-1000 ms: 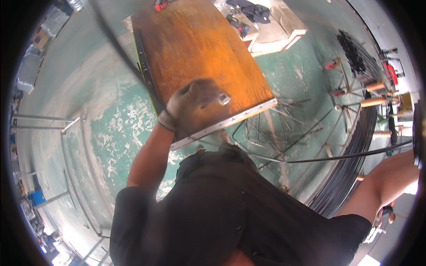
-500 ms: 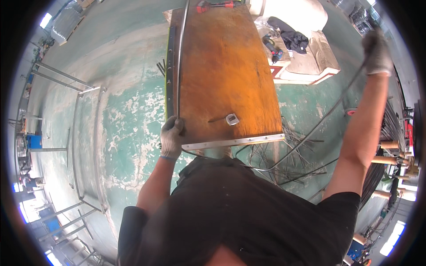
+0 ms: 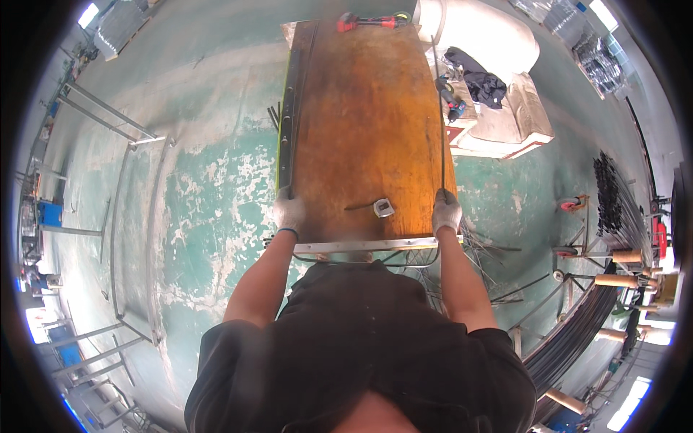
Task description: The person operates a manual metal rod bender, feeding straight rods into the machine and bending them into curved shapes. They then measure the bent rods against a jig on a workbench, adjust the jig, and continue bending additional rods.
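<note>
A long thin metal rod (image 3: 442,130) is bent into a U around the near end of the orange-brown work table (image 3: 361,123). My left hand (image 3: 290,213), in a pale work glove, is closed around the left leg of the rod at the table's near left corner. At the near right corner, my gloved right hand (image 3: 447,212) grips the right leg, which runs away along the table's right edge. The bend passes in front of a pale metal strip (image 3: 361,245) with holes. A small tape measure (image 3: 382,208) lies on the table between my hands.
A red power tool (image 3: 368,22) rests at the table's far end. To the right stand a worn sofa (image 3: 498,126) with a dark garment (image 3: 480,79) and a cordless drill (image 3: 452,99). Bundled dark rods (image 3: 570,325) lie far right; a metal frame (image 3: 119,231) is at left.
My right hand has swung from far out on the right in to the table's right edge, bringing the rod's right leg with it. My left hand stays at the near left corner.
</note>
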The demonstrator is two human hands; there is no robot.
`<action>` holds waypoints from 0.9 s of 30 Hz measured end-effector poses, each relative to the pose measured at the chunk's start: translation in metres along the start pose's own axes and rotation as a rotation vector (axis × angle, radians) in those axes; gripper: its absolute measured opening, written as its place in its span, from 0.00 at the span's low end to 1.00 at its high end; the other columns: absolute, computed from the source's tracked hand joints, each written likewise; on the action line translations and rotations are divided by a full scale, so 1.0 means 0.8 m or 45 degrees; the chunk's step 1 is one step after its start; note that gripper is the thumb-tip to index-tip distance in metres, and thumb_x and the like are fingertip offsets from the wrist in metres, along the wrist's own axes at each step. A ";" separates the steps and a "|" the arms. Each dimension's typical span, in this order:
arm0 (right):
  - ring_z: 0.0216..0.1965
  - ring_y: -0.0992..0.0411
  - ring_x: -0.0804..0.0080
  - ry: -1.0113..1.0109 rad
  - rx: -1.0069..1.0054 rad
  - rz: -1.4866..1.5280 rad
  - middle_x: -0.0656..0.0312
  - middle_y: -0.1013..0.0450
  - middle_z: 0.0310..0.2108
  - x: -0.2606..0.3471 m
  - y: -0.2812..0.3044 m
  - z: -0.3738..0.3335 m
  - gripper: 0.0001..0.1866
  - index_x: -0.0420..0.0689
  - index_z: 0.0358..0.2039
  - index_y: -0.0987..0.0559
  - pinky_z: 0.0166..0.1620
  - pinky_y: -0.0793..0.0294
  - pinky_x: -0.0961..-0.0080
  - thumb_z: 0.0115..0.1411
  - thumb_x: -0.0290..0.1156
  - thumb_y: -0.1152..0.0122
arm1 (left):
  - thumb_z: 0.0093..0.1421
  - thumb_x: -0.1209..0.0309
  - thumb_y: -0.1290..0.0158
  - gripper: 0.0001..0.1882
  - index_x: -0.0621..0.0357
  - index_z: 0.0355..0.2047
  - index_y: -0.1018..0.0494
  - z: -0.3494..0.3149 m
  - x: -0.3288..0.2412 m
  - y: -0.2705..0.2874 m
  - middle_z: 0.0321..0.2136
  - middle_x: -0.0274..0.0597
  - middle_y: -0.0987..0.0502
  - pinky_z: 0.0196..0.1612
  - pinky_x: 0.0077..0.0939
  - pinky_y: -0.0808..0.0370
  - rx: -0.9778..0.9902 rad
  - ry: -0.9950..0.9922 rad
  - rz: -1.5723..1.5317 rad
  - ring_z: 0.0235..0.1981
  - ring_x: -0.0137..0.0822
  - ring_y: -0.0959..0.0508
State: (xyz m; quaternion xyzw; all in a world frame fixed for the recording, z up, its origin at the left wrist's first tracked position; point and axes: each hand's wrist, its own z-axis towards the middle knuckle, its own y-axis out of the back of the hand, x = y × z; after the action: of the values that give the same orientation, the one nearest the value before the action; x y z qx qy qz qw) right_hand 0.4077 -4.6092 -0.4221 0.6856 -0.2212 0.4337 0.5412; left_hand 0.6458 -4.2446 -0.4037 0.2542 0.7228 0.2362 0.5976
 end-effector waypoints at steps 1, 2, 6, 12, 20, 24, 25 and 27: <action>0.39 0.16 0.62 -0.090 0.053 0.026 0.49 0.13 0.43 -0.001 -0.006 0.013 0.20 0.39 0.57 0.14 0.47 0.19 0.64 0.74 0.41 0.34 | 0.64 0.64 0.41 0.22 0.55 0.57 0.17 -0.004 -0.005 -0.003 0.51 0.57 0.15 0.61 0.49 0.21 0.028 -0.054 0.090 0.54 0.62 0.16; 0.40 0.16 0.61 -0.173 0.122 0.051 0.48 0.13 0.44 0.006 -0.014 0.025 0.21 0.39 0.58 0.14 0.47 0.19 0.64 0.74 0.41 0.34 | 0.64 0.65 0.42 0.22 0.54 0.58 0.18 -0.009 -0.005 -0.002 0.54 0.56 0.16 0.63 0.49 0.21 0.044 -0.095 0.180 0.56 0.62 0.17; 0.45 0.15 0.54 -0.337 0.240 0.156 0.46 0.14 0.51 0.014 -0.031 0.056 0.25 0.41 0.64 0.18 0.51 0.18 0.59 0.70 0.39 0.32 | 0.62 0.68 0.40 0.23 0.52 0.59 0.20 -0.039 0.003 0.002 0.60 0.51 0.21 0.67 0.48 0.25 0.201 -0.472 0.490 0.64 0.56 0.23; 0.60 0.22 0.40 0.204 0.219 -0.810 0.41 0.19 0.58 -0.046 -0.018 -0.053 0.31 0.44 0.66 0.22 0.64 0.22 0.49 0.60 0.32 0.35 | 0.58 0.71 0.36 0.18 0.50 0.50 0.15 -0.102 0.046 0.021 0.55 0.45 0.18 0.67 0.47 0.25 0.597 -0.735 0.596 0.62 0.52 0.23; 0.59 0.23 0.40 0.070 0.274 -0.659 0.44 0.20 0.58 -0.062 -0.001 -0.051 0.26 0.47 0.63 0.18 0.65 0.24 0.50 0.63 0.27 0.32 | 0.59 0.72 0.41 0.11 0.49 0.41 0.14 -0.104 0.065 0.042 0.47 0.39 0.16 0.61 0.45 0.24 0.631 -1.022 0.818 0.57 0.47 0.21; 0.62 0.26 0.45 0.214 0.305 -0.717 0.51 0.19 0.58 0.002 -0.003 -0.052 0.21 0.49 0.56 0.12 0.67 0.26 0.54 0.61 0.28 0.28 | 0.60 0.73 0.44 0.11 0.49 0.39 0.14 -0.080 0.057 0.024 0.43 0.42 0.17 0.60 0.45 0.24 0.506 -0.961 0.968 0.54 0.48 0.21; 0.62 0.26 0.46 0.311 0.302 -0.806 0.52 0.19 0.58 0.019 -0.003 -0.065 0.20 0.49 0.55 0.12 0.67 0.26 0.54 0.61 0.29 0.27 | 0.60 0.74 0.44 0.11 0.49 0.39 0.14 -0.074 0.052 0.023 0.43 0.43 0.17 0.60 0.45 0.24 0.472 -0.921 0.969 0.54 0.48 0.21; 0.65 0.27 0.50 0.545 0.472 -0.906 0.57 0.18 0.59 0.001 -0.003 -0.089 0.15 0.55 0.49 0.09 0.68 0.27 0.56 0.61 0.39 0.26 | 0.59 0.71 0.39 0.11 0.49 0.42 0.15 -0.071 0.052 0.017 0.46 0.43 0.17 0.61 0.43 0.24 0.537 -0.893 1.020 0.56 0.47 0.21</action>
State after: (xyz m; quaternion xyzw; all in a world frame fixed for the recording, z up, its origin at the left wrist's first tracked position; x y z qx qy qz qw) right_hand 0.3844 -4.5416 -0.4200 0.6992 0.2265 0.3849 0.5583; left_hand 0.5850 -4.2093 -0.4157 0.6851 0.3600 0.1964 0.6020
